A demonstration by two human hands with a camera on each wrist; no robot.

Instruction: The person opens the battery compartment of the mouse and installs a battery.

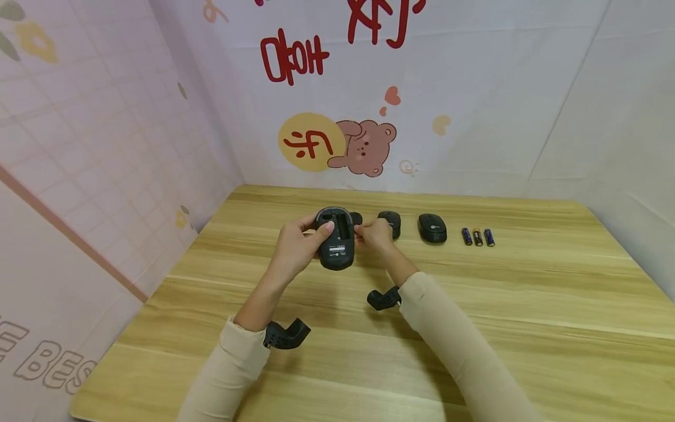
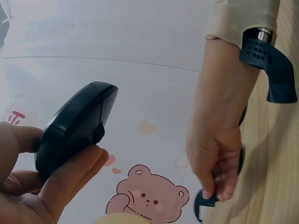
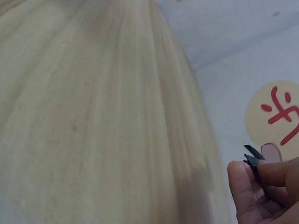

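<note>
My left hand [image 1: 303, 243] grips a black computer mouse [image 1: 336, 255], thumb across its underside. That underside faces me, with a white label and an uncovered dark battery slot [image 1: 344, 225]. Seen from the left wrist, the mouse [image 2: 77, 126] stands tilted between thumb and fingers. Just right of it, my right hand [image 1: 378, 234] pinches a small, thin black piece [image 3: 253, 157] that looks like a battery cover. In the right wrist view only its edges show past the fingertips.
Behind the right hand stands a second black mouse [image 1: 391, 218], partly hidden. Another black mouse [image 1: 432, 227] lies farther right, beside several small items: a blue battery [image 1: 467, 236], a dark battery [image 1: 477, 237] and another blue battery [image 1: 489, 237]. A printed cloth wall [image 1: 474, 146] borders the wooden table [image 1: 527, 305].
</note>
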